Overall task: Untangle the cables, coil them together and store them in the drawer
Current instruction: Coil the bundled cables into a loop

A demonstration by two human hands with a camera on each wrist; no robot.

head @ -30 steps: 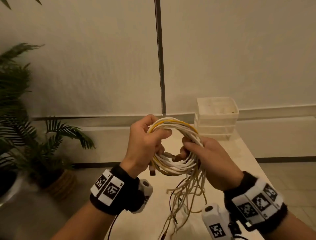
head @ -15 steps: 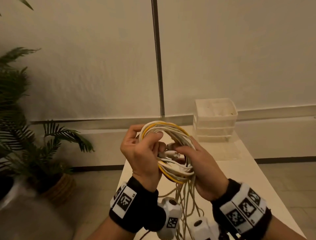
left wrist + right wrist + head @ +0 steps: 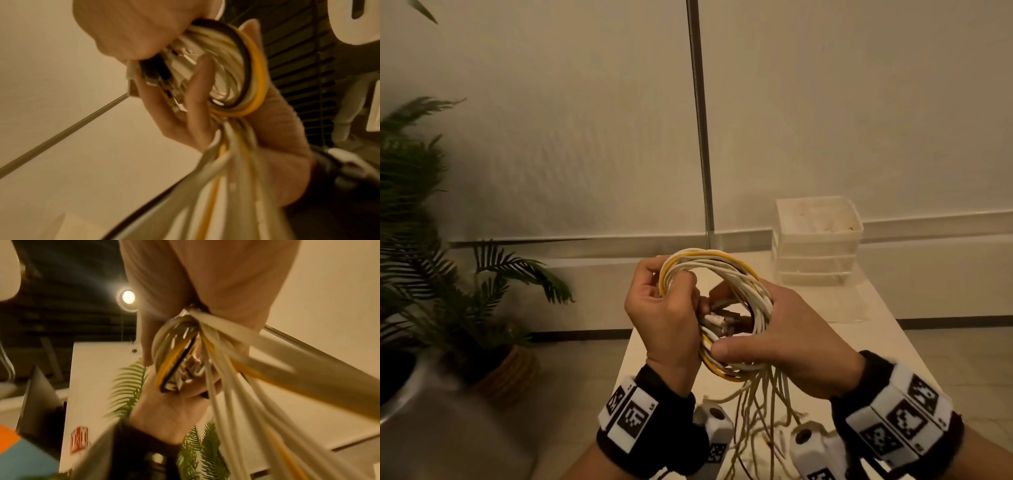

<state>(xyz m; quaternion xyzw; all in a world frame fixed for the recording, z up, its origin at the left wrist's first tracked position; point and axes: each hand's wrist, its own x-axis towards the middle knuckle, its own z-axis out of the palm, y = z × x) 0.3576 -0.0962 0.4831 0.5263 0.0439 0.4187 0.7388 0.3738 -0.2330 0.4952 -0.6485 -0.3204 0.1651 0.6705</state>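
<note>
A coil of white, yellow and black cables (image 3: 726,270) is held up in front of me above the white table (image 3: 873,346). My left hand (image 3: 671,308) grips the coil's left side, fingers curled through the loop. My right hand (image 3: 774,329) grips the right and lower side, thumb pressed across the strands. Several plug ends (image 3: 722,320) bunch inside the loop. Loose cable tails (image 3: 763,407) hang from the coil's bottom toward the table. The left wrist view shows the coil (image 3: 246,68) and connectors (image 3: 164,81) close up. In the right wrist view the tails (image 3: 236,386) stream down, blurred.
A translucent white drawer unit (image 3: 816,240) stands at the table's far right, its drawers closed as far as I can tell. A metal pole (image 3: 700,120) runs up the wall behind. Potted palms (image 3: 431,274) stand on the floor to the left.
Both hands turned the coil and shifted it left and nearer to me. My right thumb now lies across the bottom strands, and the plug ends sit inside the loop.
</note>
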